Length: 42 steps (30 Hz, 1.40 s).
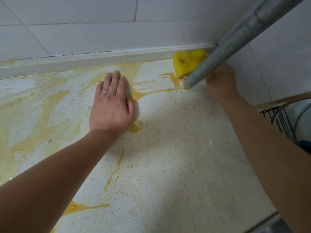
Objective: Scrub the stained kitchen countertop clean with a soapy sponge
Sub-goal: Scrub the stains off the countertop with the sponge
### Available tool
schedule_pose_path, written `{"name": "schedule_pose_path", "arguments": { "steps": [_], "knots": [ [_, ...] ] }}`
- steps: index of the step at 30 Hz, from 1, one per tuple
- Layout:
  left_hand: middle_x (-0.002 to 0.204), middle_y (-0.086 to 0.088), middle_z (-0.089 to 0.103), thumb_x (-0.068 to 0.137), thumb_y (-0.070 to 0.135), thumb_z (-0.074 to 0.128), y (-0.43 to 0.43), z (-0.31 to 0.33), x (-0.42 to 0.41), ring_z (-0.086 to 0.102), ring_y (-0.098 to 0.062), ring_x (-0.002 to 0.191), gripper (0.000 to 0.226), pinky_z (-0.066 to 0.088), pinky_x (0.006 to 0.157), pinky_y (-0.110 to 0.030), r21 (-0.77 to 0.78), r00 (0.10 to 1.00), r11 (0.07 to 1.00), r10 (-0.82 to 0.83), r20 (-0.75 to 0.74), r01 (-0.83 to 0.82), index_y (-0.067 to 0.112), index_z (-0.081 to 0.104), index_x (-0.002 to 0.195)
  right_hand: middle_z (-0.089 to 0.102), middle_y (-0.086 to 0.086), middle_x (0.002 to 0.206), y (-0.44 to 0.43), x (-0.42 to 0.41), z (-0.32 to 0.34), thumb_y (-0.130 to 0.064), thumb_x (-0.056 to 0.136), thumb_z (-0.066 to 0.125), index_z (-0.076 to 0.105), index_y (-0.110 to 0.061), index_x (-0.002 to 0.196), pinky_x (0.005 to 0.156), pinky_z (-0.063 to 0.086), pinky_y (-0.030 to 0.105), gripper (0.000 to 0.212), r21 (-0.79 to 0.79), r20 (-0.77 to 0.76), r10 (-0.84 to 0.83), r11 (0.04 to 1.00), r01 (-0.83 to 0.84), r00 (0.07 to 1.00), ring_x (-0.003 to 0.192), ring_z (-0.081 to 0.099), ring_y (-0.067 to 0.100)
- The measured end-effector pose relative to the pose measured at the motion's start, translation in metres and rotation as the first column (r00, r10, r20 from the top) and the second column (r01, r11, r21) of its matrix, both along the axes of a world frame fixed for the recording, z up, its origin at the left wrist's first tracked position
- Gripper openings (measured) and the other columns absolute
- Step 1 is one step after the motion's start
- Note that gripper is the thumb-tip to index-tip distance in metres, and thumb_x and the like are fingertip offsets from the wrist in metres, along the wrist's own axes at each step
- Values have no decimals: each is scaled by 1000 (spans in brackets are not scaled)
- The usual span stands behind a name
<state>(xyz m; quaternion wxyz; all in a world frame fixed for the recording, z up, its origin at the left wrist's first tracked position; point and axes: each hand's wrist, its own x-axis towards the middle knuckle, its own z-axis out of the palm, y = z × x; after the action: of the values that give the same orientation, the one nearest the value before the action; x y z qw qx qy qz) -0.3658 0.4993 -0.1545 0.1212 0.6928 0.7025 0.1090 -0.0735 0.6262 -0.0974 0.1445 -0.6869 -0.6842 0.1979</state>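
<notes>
sponge: lying at the back of the counter, against the ledge, partly hidden by a grey pipe.
feel: looking soft, light, squashy and wet; best gripped across its top.
right hand: reaching at the sponge behind the pipe; i cannot tell its grip.
left hand: lying flat and loose, holding nothing.
counter: looking wet and slippery, with yellow stains running over it.
room: white wall tiles standing behind.

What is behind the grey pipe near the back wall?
Behind the grey pipe, a yellow sponge shows against the countertop's back ledge, held by the right hand. The pipe covers the fingers and the sponge's right part, so the grip itself cannot be seen.
</notes>
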Motion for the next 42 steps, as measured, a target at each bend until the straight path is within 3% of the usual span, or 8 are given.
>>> {"name": "schedule_pose_path", "arguments": {
  "steps": [2, 8, 13, 18, 28, 34, 38, 42],
  "knots": [
    [171, -15, 14, 105, 34, 28, 0, 2, 0, 7, -29, 159, 65, 8, 130, -47, -2, 1000, 1000, -5, -1, 5, 3, 22, 162, 61, 14, 115, -36, -9, 12, -11, 92, 50, 65, -11, 119, 91, 50, 39, 30, 18, 261, -186, 982, 188, 947, 103, 61, 30],
    [171, -15, 13, 105, 34, 26, 1, 2, 0, 6, -28, 160, 65, 8, 130, -47, -12, 1000, 1000, -10, -18, 10, 3, 20, 162, 57, 10, 115, -80, -129, 41, -18, 96, 48, 58, -3, 117, 96, 40, 35, 27, 57, 306, 168, 979, -194, 937, 109, 52, 25],
    [171, -16, 12, 104, 35, 26, 1, 2, -1, 6, -29, 159, 66, 8, 130, -47, -21, 1000, 1000, -17, -23, 17, 3, 19, 162, 40, 24, 147, 22, -155, 38, -14, 90, 47, 46, -3, 141, 110, 31, 56, 52, -392, 665, 124, 897, 203, 736, 134, 38, 45],
    [171, -16, 11, 104, 36, 25, 2, 1, -1, 5, -30, 159, 67, 9, 129, -48, -19, 999, 999, -26, -32, 26, 3, 18, 162, 56, 15, 106, 38, -133, 41, -9, 101, 39, 57, -5, 113, 87, 45, 40, 22, -479, 626, 265, 873, 93, 734, 94, 56, 29],
    [171, -16, 9, 105, 37, 24, 2, 0, -2, 5, -30, 159, 68, 7, 130, -47, -22, 999, 999, -28, -37, 27, 3, 17, 163, 52, 10, 88, 33, -143, 7, -7, 89, 51, 64, -6, 99, 86, 49, 40, 16, -378, 652, 272, 926, -8, 708, 101, 60, 34],
    [172, -16, 10, 103, 37, 24, 2, 2, 0, 4, -29, 160, 68, 7, 130, -46, -25, 999, 1000, -18, -30, 17, 3, 18, 163, 37, 29, 149, -8, -167, -13, -8, 90, 52, 39, 7, 144, 116, 26, 57, 57, -365, 724, 354, 925, -106, 592, 140, 32, 46],
    [171, -16, 11, 102, 35, 28, 2, 0, -1, 5, -29, 160, 69, 7, 130, -46, -23, 999, 1000, -12, -29, 11, 3, 19, 162, 40, 27, 147, -46, -171, -4, -5, 97, 44, 34, 10, 143, 120, 23, 44, 49, -191, 655, 413, 901, -390, 633, 139, 34, 39],
    [172, -15, 9, 103, 36, 27, 3, 2, 1, 4, -28, 160, 69, 6, 130, -45, -23, 999, 1000, -18, -32, 17, 3, 17, 163, 52, 21, 133, -34, -155, 16, 0, 96, 42, 46, 6, 133, 108, 35, 39, 38, -113, 640, 288, 952, -283, 713, 126, 47, 34]
  ]
}}
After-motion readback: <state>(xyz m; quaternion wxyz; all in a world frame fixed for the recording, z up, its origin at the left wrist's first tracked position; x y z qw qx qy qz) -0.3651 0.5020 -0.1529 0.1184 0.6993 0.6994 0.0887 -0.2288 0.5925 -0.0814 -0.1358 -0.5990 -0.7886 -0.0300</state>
